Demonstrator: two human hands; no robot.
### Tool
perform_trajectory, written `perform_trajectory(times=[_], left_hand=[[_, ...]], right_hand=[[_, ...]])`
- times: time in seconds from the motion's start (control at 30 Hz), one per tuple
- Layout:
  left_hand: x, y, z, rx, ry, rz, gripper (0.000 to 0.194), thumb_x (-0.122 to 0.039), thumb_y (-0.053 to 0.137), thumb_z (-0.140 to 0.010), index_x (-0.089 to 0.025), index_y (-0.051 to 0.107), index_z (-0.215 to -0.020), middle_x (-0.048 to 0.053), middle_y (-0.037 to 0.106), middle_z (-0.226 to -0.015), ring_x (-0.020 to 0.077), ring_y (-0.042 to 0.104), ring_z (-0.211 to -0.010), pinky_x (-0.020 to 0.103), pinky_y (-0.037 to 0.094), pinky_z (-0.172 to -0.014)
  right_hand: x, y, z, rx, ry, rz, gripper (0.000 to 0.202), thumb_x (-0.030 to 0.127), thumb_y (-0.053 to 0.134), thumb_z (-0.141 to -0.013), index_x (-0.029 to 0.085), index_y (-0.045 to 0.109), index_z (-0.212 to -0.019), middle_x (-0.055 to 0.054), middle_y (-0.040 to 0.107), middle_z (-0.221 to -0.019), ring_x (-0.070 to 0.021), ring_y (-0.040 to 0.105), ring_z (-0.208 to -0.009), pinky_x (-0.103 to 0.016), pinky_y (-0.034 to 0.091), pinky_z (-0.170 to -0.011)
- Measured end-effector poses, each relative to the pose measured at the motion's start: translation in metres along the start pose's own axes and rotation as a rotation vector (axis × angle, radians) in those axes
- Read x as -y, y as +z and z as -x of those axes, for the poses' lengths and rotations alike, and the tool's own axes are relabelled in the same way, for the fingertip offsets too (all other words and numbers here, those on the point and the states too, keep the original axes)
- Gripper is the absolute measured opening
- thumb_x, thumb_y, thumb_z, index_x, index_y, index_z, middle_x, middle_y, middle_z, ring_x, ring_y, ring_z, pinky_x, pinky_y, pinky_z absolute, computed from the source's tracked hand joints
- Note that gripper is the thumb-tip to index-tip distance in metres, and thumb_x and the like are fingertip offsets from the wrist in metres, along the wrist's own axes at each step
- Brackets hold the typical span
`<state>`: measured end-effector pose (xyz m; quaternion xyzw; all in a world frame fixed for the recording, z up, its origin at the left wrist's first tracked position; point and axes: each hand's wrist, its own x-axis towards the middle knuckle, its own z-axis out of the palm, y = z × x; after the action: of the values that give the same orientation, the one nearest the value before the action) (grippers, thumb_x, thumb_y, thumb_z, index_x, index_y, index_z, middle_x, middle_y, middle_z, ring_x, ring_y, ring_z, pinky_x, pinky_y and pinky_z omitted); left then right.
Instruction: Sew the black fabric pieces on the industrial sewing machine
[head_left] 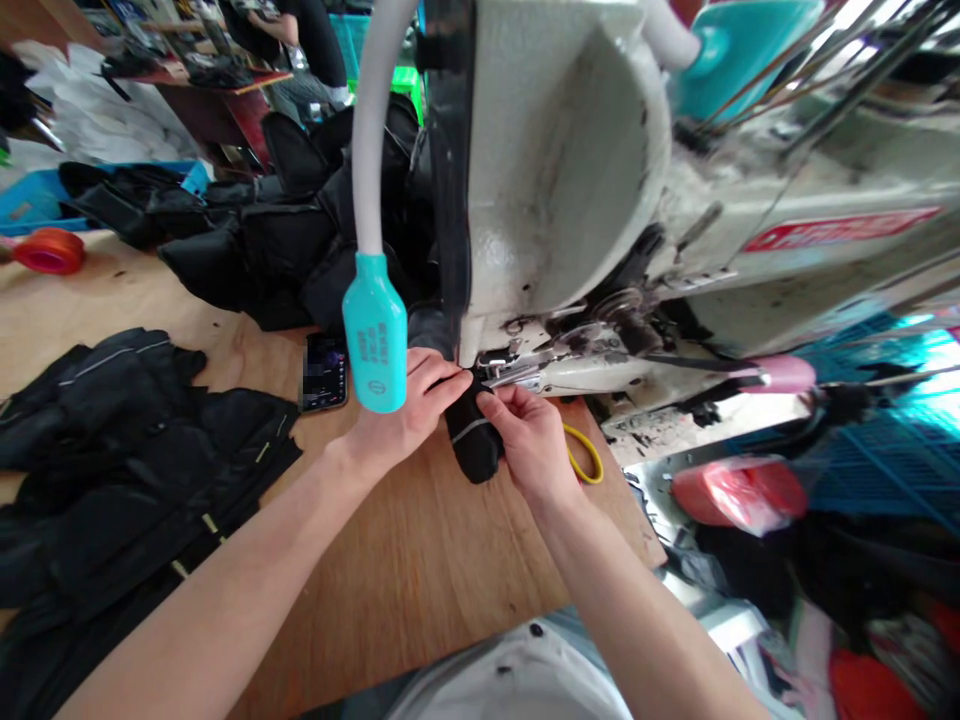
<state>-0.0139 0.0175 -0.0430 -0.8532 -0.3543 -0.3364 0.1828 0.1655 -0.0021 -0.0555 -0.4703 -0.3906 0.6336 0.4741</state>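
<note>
A small padded black fabric piece (474, 450) with a thin grey line across it lies under the needle area of a sewing machine (555, 150). My left hand (412, 405) reaches in from the left, its fingertips closed on the piece's upper left edge beside the presser foot (495, 365). A turquoise-headed lamp (375, 335) covers part of that hand, and its thumb does not show. On the other side, my right hand (531, 435) pinches the right edge of the same piece between thumb and fingers.
Black sewn pieces (112, 470) lie at left, with a larger black heap (255, 235) behind. A phone (325, 372) rests beside the lamp. Near my right wrist is a yellow ring (586, 455). An orange tape roll (51, 250) sits far left; a person (311, 50) stands behind.
</note>
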Motion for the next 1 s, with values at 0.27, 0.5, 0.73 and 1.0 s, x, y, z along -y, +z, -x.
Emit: perform_trajectory(times=[0.27,0.5,0.73,1.0], left_hand=[[0.006,-0.001,0.002,0.021,0.019,0.020,0.023,-0.009,0.053,-0.096,-0.014,0.072,-0.109,0.006,0.072,-0.100,0.0216,0.062,-0.099,0.036,0.054,-0.091],[0.017,-0.021,0.007,0.150,0.035,0.000,0.030,-0.013,0.050,-0.098,-0.021,0.070,-0.119,0.005,0.072,-0.110,0.0221,0.063,-0.109,0.039,0.052,-0.097],[-0.023,-0.042,-0.016,0.383,0.104,-0.228,0.030,-0.012,0.045,-0.095,-0.008,0.069,-0.112,0.013,0.068,-0.096,0.0280,0.061,-0.088,0.044,0.052,-0.074],[-0.095,-0.026,-0.034,0.413,-0.368,-0.291,0.028,-0.003,0.056,-0.080,-0.004,0.068,-0.104,0.011,0.059,-0.083,0.0278,0.059,-0.076,0.039,0.052,-0.060]], right_hand=[[0.002,0.000,0.000,-0.014,-0.014,0.035,0.032,0.046,0.078,-0.073,0.018,0.062,-0.073,0.005,0.055,-0.052,-0.0080,0.040,-0.040,-0.021,0.027,-0.034],[0.011,0.003,0.001,-0.063,0.011,0.132,0.032,0.046,0.078,-0.070,0.018,0.064,-0.071,0.001,0.062,-0.059,-0.0104,0.048,-0.049,-0.023,0.035,-0.045],[0.007,0.000,0.002,-0.093,-0.097,0.396,0.021,0.037,0.072,-0.077,0.019,0.062,-0.072,0.003,0.057,-0.059,-0.0103,0.042,-0.051,-0.024,0.031,-0.047],[0.000,-0.005,0.011,0.029,-0.130,0.219,0.017,0.035,0.073,-0.079,0.019,0.069,-0.084,-0.001,0.067,-0.077,-0.0154,0.057,-0.068,-0.026,0.045,-0.062]])
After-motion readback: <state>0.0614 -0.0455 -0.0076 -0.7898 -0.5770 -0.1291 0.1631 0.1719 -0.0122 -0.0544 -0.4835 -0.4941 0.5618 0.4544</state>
